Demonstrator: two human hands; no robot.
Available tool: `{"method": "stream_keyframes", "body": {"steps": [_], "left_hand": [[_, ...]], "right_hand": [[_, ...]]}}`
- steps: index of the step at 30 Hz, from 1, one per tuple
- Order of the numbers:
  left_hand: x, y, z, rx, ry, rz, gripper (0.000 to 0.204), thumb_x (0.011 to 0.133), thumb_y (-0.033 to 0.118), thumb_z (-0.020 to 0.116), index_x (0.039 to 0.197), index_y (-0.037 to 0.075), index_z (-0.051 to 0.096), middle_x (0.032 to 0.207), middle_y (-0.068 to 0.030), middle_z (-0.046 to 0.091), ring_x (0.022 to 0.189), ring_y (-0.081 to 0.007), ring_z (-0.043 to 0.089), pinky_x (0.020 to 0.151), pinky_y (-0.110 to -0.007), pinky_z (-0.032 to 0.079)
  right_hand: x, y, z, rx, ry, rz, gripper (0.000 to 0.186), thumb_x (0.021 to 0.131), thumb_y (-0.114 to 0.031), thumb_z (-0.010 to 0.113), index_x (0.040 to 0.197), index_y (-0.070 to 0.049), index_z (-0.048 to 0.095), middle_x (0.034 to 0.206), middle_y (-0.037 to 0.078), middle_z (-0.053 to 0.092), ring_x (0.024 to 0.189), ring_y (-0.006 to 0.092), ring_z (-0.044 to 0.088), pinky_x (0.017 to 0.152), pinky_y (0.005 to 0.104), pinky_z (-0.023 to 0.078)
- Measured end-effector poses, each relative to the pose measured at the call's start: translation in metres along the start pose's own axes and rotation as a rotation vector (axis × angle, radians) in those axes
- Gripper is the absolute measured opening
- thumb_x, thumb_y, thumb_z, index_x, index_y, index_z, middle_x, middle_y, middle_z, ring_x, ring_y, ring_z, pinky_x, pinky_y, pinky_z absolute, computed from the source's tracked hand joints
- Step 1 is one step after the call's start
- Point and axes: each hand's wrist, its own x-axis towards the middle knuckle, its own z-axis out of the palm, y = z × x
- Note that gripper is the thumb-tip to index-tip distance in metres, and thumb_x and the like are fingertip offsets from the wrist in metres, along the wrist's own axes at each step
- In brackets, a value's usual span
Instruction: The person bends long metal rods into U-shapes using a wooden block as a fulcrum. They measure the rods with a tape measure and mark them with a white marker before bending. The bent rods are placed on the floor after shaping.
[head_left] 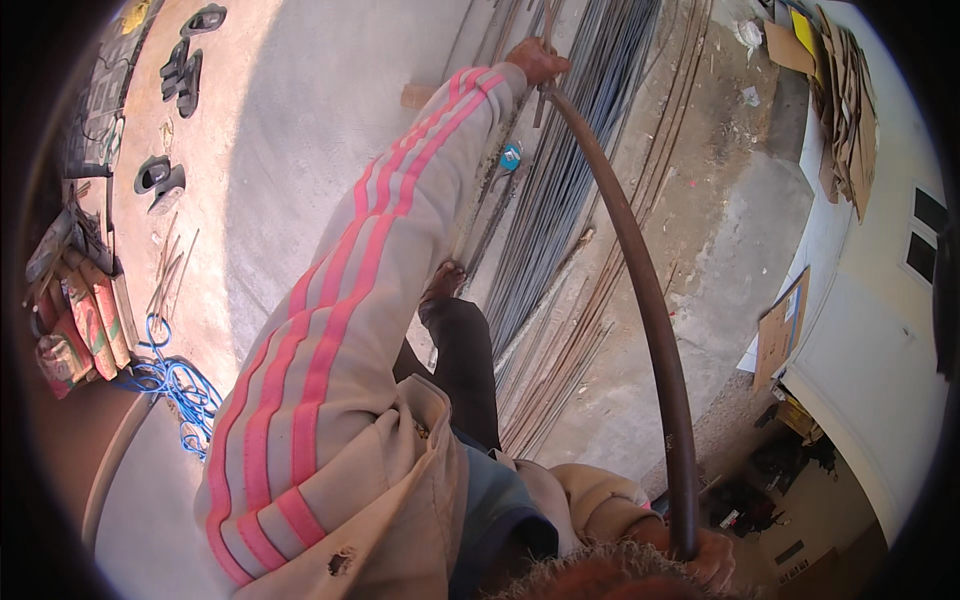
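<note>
My left hand (535,62) is closed on a thin rusty steel bar (548,20) at the top, where the end of a long brown metal pipe (640,270) meets it. Low on the right, my right hand (708,560) grips the pipe's other end, partly hidden behind the pipe. Beneath them, a bundle of long steel rods (555,230) lies on the concrete floor, with a small teal object (510,157) among them. A wooden block (415,96) is beside my left forearm, and my bare foot (442,282) stands left of the rods.
Black sandals (180,80), a tangled blue hose (180,390) and stacked sacks (80,330) lie at the left. At the right are piled cardboard (850,120), a leaning cardboard sheet (780,325) and a pale wall (870,310).
</note>
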Motion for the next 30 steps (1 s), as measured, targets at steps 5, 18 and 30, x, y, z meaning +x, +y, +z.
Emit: {"method": "stream_keyframes", "body": {"steps": [5, 18, 30], "left_hand": [[-0.008, 0.011, -0.005, -0.076, -0.069, -0.036, 0.049, 0.071, 0.039, 0.072, 0.099, -0.001, 0.069, 0.088, -0.0146, 0.071, 0.082, -0.0228, 0.07, 0.075, -0.034, 0.055], [-0.01, 0.005, 0.007, -0.141, -0.075, -0.117, 0.061, 0.072, 0.041, 0.072, 0.11, -0.006, 0.061, 0.087, -0.0158, 0.071, 0.081, -0.0258, 0.07, 0.077, -0.035, 0.056], [-0.015, 0.007, -0.002, -0.053, -0.124, -0.167, 0.075, 0.073, 0.053, 0.076, 0.118, -0.003, 0.055, 0.094, -0.0205, 0.07, 0.09, -0.0287, 0.071, 0.083, -0.037, 0.055]], "right_hand": [[-0.029, -0.028, -0.026, -0.13, -0.053, 0.147, 0.035, 0.101, -0.043, 0.049, 0.102, -0.008, 0.053, 0.105, 0.014, 0.045, 0.073, 0.0158, 0.056, 0.063, 0.0278, 0.046], [0.097, -0.091, 0.003, -0.784, -0.31, 1.266, 0.046, 0.1, -0.033, 0.052, 0.132, 0.0, 0.051, 0.118, 0.022, 0.055, 0.081, 0.0192, 0.067, 0.066, 0.0291, 0.055], [0.164, -0.038, -0.001, -0.732, -0.306, 2.048, 0.047, 0.093, -0.03, 0.068, 0.127, 0.0, 0.054, 0.086, -0.001, 0.058, 0.066, 0.0053, 0.048, 0.054, 0.0211, 0.038]]}}
